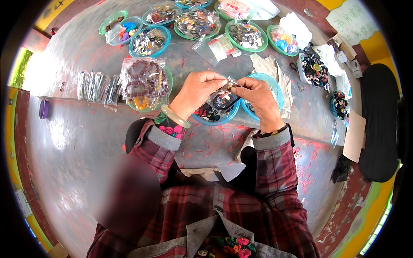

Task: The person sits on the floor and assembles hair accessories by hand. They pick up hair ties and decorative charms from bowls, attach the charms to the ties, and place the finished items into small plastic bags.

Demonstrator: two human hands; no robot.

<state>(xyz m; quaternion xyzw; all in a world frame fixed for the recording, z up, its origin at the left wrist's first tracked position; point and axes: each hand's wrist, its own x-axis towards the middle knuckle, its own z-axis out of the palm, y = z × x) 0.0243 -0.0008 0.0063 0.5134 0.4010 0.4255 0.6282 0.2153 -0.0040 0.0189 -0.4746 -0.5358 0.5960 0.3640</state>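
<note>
Now the left hand and right hand pinch tight on a shiny piece, seemingly mid-job, plenty left in the blue bowl.

1. My left hand and right hand pinch a clear bag at centre;
2. at six o'clock sits a blue basin;
3. at nine o'clock, bagged dark beads lie on a green bowl;
4. at one o'clock stands a filled green basin.

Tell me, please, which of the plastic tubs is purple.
The small tub at the far left is purple; the others are blue, green or white.
</note>
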